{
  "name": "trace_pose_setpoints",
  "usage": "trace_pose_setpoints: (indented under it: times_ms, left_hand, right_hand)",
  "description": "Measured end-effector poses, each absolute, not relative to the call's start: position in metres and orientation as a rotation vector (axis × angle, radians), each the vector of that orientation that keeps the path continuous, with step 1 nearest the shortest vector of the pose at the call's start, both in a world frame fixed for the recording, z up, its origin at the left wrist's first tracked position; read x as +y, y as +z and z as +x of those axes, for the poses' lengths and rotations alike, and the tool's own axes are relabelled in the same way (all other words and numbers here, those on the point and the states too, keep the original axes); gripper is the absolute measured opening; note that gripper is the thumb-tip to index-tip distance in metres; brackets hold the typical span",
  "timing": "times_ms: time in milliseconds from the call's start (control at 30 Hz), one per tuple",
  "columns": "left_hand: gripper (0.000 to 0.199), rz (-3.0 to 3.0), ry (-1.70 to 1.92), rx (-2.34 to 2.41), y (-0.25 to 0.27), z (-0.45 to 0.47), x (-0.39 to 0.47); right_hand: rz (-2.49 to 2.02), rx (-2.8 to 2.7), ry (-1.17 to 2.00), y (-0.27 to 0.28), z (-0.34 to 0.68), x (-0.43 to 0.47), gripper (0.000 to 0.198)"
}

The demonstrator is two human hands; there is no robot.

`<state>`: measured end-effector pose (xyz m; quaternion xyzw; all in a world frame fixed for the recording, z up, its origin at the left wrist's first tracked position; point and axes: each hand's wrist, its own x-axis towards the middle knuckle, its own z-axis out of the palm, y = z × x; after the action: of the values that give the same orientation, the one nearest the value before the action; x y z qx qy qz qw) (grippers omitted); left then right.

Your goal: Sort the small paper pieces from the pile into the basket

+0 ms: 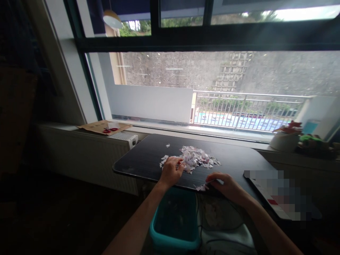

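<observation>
A heap of torn paper scraps [196, 156] lies on the dark tabletop [233, 152]. My left hand [172, 170] is at the heap's near left side, fingers curled and pinched around what looks like a pale paper scrap. Close to the table's front edge, my right hand [221, 182] has its thumb and fingers closed at a thin scrap. Beside those fingertips is a small cluster of paper scraps [202, 187] at the edge. A teal plastic bin [174, 238] stands under the front edge, between my forearms; its inside is dim.
Red-handled scissors [110, 130] rest on brown paper [92, 126] above the radiator [114, 156] at left. A blurred-out flat item [278, 198] lies at the table's right. A white pot [285, 140] stands on the sill by the window.
</observation>
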<state>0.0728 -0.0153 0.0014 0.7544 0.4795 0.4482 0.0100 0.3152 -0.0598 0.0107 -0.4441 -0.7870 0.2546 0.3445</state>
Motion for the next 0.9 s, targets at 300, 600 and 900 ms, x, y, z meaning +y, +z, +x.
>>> trace_pose_setpoints:
  times_ms: [300, 600, 900]
  left_hand:
    - [0.017, 2.383, 1.4, 1.491, 0.0, 0.072, -0.014]
    - [0.018, 2.372, 1.402, 1.495, 0.001, 0.073, -0.014]
    - [0.018, 2.367, 1.404, 1.499, 0.001, 0.072, -0.013]
  right_hand:
    - [-1.169, -2.006, 0.635, 0.018, 0.341, -0.087, 0.017]
    - [-1.179, -1.984, 0.624, 0.009, 0.334, -0.09, 0.019]
    - [-1.272, -1.978, 0.559, 0.01, 0.334, -0.101, 0.021]
